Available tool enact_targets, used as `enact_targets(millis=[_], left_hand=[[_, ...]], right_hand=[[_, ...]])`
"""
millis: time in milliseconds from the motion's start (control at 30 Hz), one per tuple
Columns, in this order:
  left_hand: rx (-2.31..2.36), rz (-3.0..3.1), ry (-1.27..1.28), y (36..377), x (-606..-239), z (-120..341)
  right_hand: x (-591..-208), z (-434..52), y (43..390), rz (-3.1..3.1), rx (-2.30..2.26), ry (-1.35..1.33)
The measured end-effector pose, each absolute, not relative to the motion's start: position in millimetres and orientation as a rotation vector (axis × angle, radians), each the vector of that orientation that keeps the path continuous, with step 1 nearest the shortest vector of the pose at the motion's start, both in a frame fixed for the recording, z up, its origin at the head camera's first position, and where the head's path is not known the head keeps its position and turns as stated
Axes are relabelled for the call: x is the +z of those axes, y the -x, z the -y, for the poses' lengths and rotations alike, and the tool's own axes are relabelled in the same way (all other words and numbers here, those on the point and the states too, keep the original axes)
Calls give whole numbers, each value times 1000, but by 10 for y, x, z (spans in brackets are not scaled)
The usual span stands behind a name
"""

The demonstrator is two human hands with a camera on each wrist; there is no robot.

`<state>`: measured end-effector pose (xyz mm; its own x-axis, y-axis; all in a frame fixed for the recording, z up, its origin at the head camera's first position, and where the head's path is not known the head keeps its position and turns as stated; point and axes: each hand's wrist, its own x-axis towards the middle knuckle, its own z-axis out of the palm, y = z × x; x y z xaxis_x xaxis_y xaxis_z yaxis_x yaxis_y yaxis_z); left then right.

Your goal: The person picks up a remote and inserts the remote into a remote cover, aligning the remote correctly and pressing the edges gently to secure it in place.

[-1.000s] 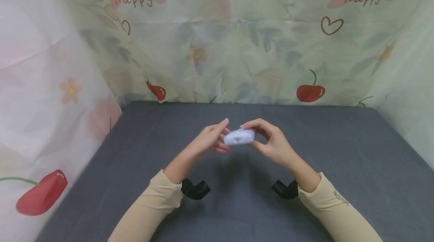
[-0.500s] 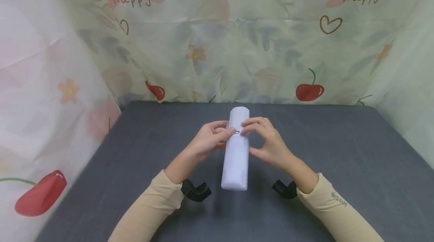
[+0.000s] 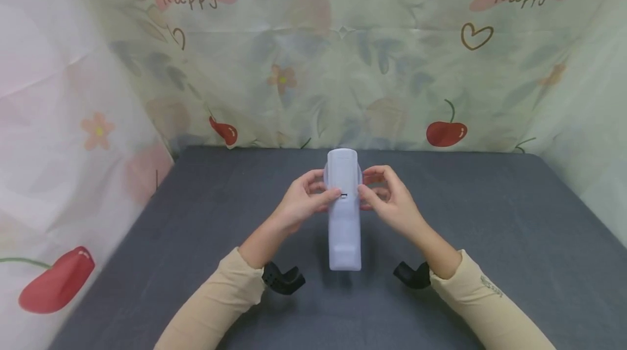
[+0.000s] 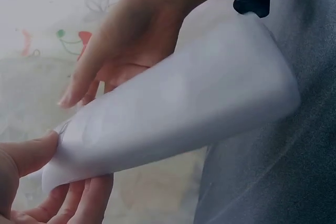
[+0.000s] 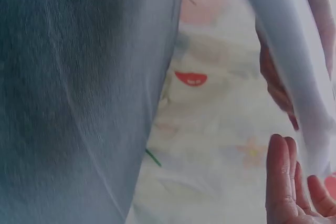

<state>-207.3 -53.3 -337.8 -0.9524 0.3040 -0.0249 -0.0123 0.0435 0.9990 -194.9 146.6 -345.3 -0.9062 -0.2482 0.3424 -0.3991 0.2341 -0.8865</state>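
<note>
A long white device [image 3: 344, 230] is held above the table in the head view, its lower end toward me. A small dark-edged slot or mark lies on its face, and a wider rounded part shows behind its upper end. I cannot tell its exact kind. My left hand [image 3: 303, 200] grips it near the slot, thumb on the face and fingers behind. On the other side, my right hand [image 3: 392, 197] has its thumb tip at the device's edge. In the right wrist view the fingers [image 5: 281, 177] of that hand are fairly straight, beside the device.
A dark grey cloth-covered table [image 3: 196, 230] lies beneath. Printed curtains with cherries [image 3: 447, 134] hang behind and at the sides. Black wrist mounts [image 3: 283, 278] sit below both hands.
The device has swung from end-on to lengthwise toward me and turned to show its slotted face. The left hand has taken hold; the right hand has loosened its earlier grip.
</note>
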Motion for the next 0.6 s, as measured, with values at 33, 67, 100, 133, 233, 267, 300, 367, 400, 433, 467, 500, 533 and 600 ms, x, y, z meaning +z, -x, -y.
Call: enact_targets(millis=[33,67,100,133,233,267,300,367,400,433,467,500,533,600], left_hand=[[1991,-2100,-322,2072,-3386,532],[1976,-2111,-346,2069,-3392,531],[1964,-2120,-366,2065,-3396,530],[1954,-2124,-376,2062,-3398,529],[1940,-2136,-400,2053,-3397,528],[1949,-2140,-411,2052,-3397,528],[1963,-2144,-421,2052,-3396,528],[2007,-2146,-471,2056,-3394,526],[2024,-2149,-505,2059,-3392,525],[2031,-2166,-553,2062,-3390,524],[2029,-2197,-601,2064,-3387,523],[2018,-2232,-643,2065,-3383,521],[2008,-2268,-683,2067,-3379,520],[1987,-2329,-729,2071,-3372,520]], right_hand=[[-3452,-1456,1947,2399,1765,-605],[-3453,-1444,1945,2427,1763,-595],[-3456,-1435,1942,2446,1756,-589],[-3461,-1426,1942,2442,1754,-582],[-3472,-1416,1943,2431,1753,-577],[-3474,-1417,1944,2429,1758,-578],[-3479,-1420,1947,2429,1763,-583],[-3484,-1423,1948,2448,1769,-605],[-3487,-1420,1947,2453,1768,-626],[-3492,-1417,1947,2462,1767,-646],[-3498,-1414,1947,2470,1767,-660],[-3503,-1411,1946,2473,1769,-677],[-3501,-1408,1939,2472,1772,-689],[-3498,-1407,1938,2472,1791,-691]])
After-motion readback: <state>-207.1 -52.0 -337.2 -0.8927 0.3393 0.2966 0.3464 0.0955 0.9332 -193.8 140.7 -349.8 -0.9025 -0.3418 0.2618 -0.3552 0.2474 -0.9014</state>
